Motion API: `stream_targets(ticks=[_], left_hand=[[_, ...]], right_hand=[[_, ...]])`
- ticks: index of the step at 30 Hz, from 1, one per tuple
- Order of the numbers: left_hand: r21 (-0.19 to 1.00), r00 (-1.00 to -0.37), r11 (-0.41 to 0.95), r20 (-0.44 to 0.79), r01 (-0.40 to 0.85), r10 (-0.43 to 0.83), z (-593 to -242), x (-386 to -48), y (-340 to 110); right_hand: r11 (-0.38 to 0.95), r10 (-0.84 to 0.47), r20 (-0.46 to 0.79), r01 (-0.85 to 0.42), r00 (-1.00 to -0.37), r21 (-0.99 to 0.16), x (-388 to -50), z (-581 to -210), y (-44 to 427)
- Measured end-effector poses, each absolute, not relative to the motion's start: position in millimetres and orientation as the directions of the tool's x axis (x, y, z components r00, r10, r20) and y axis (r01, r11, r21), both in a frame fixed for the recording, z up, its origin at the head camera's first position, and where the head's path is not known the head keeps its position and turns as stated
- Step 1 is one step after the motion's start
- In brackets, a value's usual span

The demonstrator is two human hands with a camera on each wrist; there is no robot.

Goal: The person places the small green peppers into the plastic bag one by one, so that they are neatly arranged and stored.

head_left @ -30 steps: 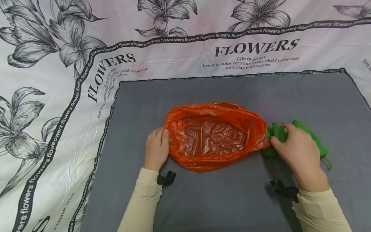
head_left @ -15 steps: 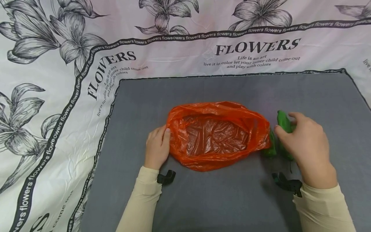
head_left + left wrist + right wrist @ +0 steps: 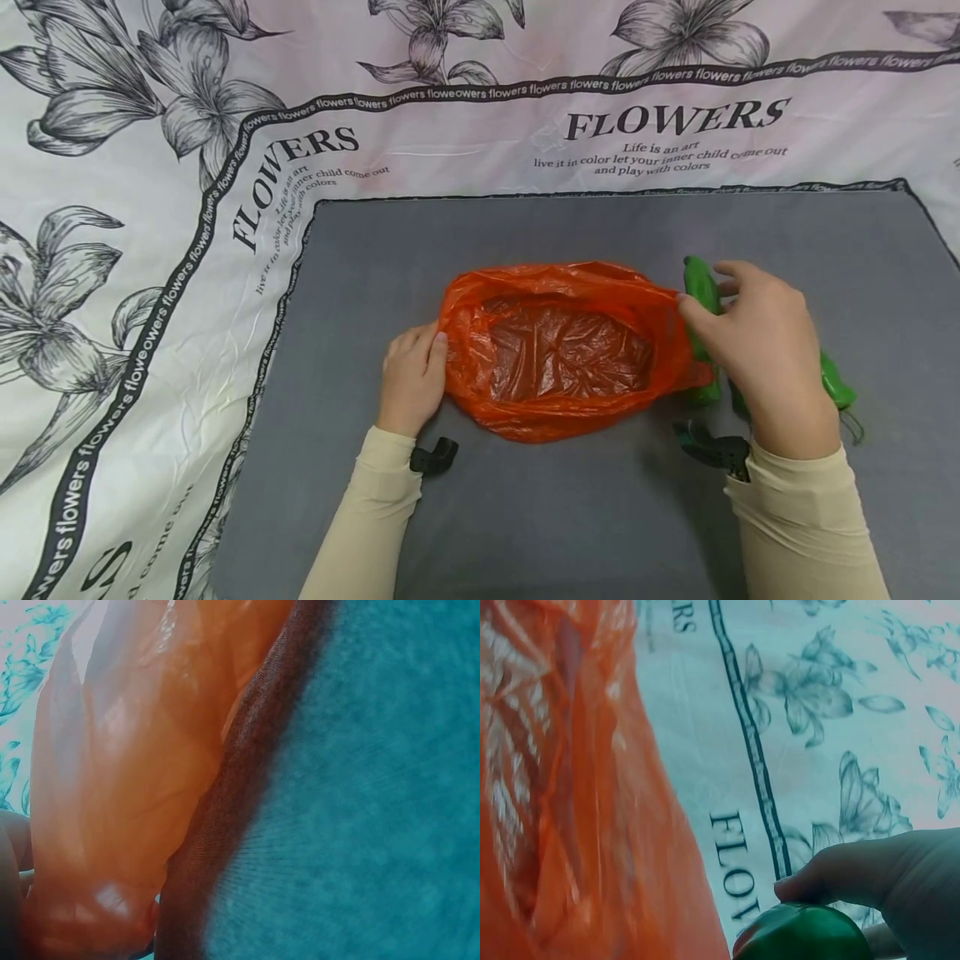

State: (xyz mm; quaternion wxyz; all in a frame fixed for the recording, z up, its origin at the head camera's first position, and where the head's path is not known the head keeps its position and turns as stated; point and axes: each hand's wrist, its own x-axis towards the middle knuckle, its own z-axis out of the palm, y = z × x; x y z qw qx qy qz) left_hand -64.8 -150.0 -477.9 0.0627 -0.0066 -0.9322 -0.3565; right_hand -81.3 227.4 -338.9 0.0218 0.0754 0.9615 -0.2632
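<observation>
An orange-red plastic bag (image 3: 573,421) lies spread on the grey cloth with its mouth facing up and nothing visible inside. At its left side my left hand (image 3: 412,375) holds the rim. My right hand (image 3: 765,350) grips a long green pepper (image 3: 700,283) between thumb and fingers, raised beside the bag's right rim. In the right wrist view this pepper (image 3: 806,934) shows its rounded green end below a finger, near the bag (image 3: 622,825). Another green pepper (image 3: 836,383) lies right of the right wrist, partly hidden. More green (image 3: 705,393) shows by the bag's right corner.
A grey cloth (image 3: 525,517) with a white flower-printed border (image 3: 465,158) covers the table. Each wrist wears a black camera mount, the left mount (image 3: 435,456) and the right mount (image 3: 712,448).
My right hand has picked up a green pepper from the pile and brought it up and left to the bag's right rim. My left hand stays at the bag's left side.
</observation>
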Motion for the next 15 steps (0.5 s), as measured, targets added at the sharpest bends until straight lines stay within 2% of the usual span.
stream_targets(ticks=[7,15], left_hand=[[0.667,-0.994,0.744,0.100,0.044,-0.031,-478.2,-63.9,-148.0],[0.674,-0.994,0.737,0.109,0.053,-0.028,-477.3,-62.7,-148.2]], right_hand=[[0.826,0.105,-0.048,0.114,-0.993,-0.552,-84.9,-341.0,211.2],[0.788,0.054,-0.068,0.085,-0.996,-0.610,-87.6,-348.6,187.2]])
